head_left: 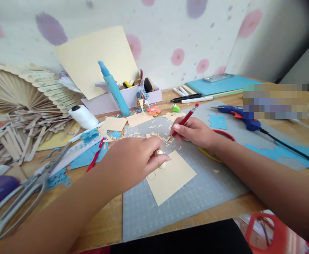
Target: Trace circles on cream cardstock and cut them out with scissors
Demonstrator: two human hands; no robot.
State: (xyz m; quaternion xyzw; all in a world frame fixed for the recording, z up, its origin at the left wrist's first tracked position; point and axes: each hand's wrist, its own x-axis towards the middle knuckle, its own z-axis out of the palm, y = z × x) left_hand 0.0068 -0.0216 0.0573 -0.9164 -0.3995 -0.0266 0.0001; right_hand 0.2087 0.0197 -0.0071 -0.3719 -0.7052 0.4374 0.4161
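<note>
My left hand (137, 155) is closed, with thumb and fingers pinching a small white rounded piece (162, 164) over a cream square of card (174, 180). What exactly the piece is does not show. Beside it a small pencilled circle (151, 176) is drawn near the card's left edge. My right hand (192, 131) grips a red pencil (187, 118), eraser end up, its tip pointing down among cream paper scraps (165, 135) beyond the card. Under the right wrist lie scissors with red and yellow handles (224, 133), partly hidden. The card rests on a grey cutting mat (149, 215).
Large grey scissors (41, 183) and blue paper cutouts (87, 155) lie at left, near a white thread spool (82, 117) and wooden sticks (29, 130). A blue glue gun (249, 121) with a black cord lies right. Behind stand a light blue bottle (116, 91) and a box (154, 96).
</note>
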